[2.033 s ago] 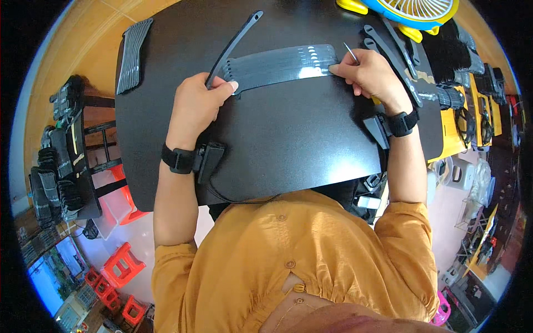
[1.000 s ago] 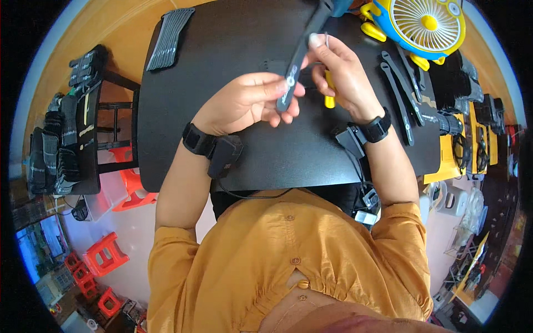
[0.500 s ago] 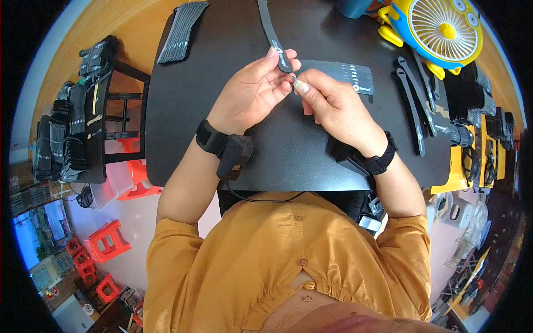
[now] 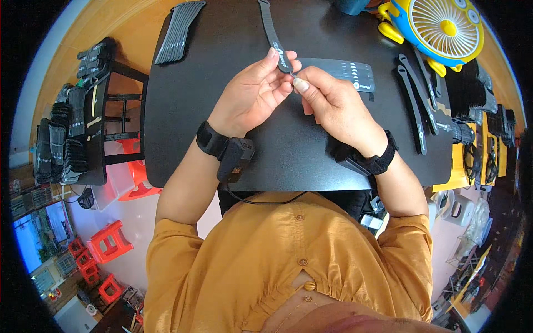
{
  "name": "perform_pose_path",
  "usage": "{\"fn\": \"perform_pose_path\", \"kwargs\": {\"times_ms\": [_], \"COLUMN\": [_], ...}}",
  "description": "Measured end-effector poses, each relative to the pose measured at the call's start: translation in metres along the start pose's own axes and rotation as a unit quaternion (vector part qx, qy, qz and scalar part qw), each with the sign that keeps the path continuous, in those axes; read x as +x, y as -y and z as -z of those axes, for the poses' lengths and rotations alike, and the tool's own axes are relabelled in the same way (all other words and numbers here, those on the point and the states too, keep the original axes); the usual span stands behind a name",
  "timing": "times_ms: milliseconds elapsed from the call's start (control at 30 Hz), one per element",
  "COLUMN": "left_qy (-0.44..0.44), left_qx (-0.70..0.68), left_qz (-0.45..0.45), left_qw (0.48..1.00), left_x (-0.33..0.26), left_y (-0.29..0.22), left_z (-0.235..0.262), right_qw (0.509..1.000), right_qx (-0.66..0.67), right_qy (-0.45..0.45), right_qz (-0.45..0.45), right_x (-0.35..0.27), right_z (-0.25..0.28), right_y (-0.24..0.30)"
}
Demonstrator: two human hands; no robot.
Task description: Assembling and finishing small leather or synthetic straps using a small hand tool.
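My left hand [image 4: 256,89] holds a long black strap [image 4: 270,28] between thumb and fingers, near its rounded end with white print. The rest of the strap runs away from me over the dark table [image 4: 222,33]. Close beside it, my right hand [image 4: 337,102] is closed in a pinch just at the strap's rounded tip. A thin dark sliver shows between that tip and the right thumb; what it is I cannot make out. Beyond the right hand lies a flat grey translucent sheet [image 4: 338,71] with white marks, partly hidden by the fingers.
A fanned stack of black straps [image 4: 180,32] lies at the far left of the table. Several loose straps [image 4: 412,105] lie at the right, below a blue and yellow fan [image 4: 438,33]. More strap bundles [image 4: 58,133] sit on a side stand. Red stools [image 4: 109,242] stand on the floor.
Both hands keep nearly the same place and grip. The right fingertips have shifted very slightly at the strap's tip, and the thin sliver between them shows more plainly.
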State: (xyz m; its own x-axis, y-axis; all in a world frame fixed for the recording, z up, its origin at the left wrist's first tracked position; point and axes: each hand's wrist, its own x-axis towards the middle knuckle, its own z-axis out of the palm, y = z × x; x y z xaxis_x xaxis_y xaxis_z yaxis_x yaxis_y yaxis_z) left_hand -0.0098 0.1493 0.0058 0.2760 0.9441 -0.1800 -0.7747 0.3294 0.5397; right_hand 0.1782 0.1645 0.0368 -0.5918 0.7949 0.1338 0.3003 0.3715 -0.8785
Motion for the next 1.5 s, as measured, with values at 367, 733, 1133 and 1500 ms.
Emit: {"fn": "perform_pose_path", "kwargs": {"times_ms": [367, 733, 1133, 1500], "left_qy": [-0.019, -0.001, -0.006, -0.026], "left_qx": [0.052, 0.14, 0.167, 0.179], "left_qz": [-0.043, -0.07, -0.126, -0.14], "left_qw": [0.998, 0.988, 0.978, 0.973], "left_x": [0.002, 0.003, -0.001, -0.001], "left_y": [0.008, 0.008, 0.009, 0.014], "left_z": [0.003, 0.006, -0.004, -0.007], "right_qw": [0.997, 0.998, 0.997, 0.998], "right_qx": [0.029, -0.042, -0.072, -0.001], "right_qy": [0.005, -0.026, -0.032, 0.0], "right_qz": [-0.077, 0.038, 0.026, -0.07], "right_x": [0.003, 0.002, 0.003, 0.004], "right_z": [0.002, -0.004, -0.001, 0.0], "right_y": [0.0, -0.01, -0.005, -0.001]}}
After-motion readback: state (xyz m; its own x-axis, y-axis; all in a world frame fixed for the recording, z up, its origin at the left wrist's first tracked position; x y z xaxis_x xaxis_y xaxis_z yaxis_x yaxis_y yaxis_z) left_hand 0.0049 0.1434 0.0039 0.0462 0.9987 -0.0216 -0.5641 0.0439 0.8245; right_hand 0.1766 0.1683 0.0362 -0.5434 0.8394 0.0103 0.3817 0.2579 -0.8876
